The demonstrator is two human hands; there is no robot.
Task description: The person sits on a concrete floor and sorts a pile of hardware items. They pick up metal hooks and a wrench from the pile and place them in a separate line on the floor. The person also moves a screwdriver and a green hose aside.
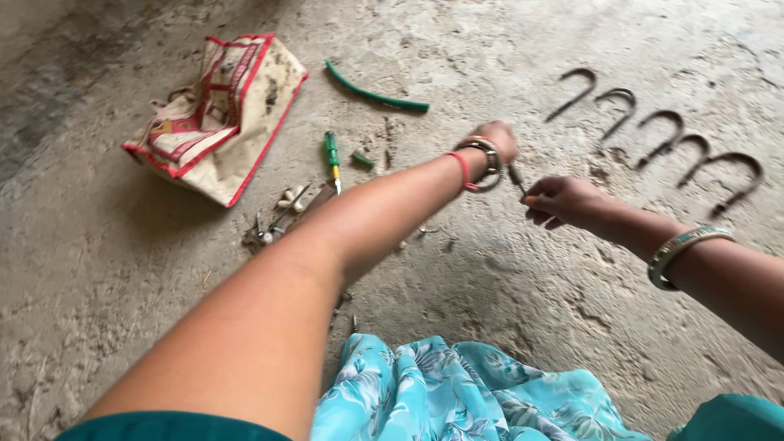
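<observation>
Soft, even daylight across a grey concrete floor [506, 278], no harsh glare. Brighter toward the upper right, dimmer and greyer at the upper left corner. Faint, diffuse shadows beneath the left forearm [327, 245] and beside the cloth bag [216, 114]. Slight motion blur on the left hand [494, 139] and right hand [563, 200]; small item between them too smeared to make out. Curved iron hooks [661, 131] fairly sharp. Wide-angle stretch at the bottom, enlarging the near arm and the blue patterned fabric [457, 392].
</observation>
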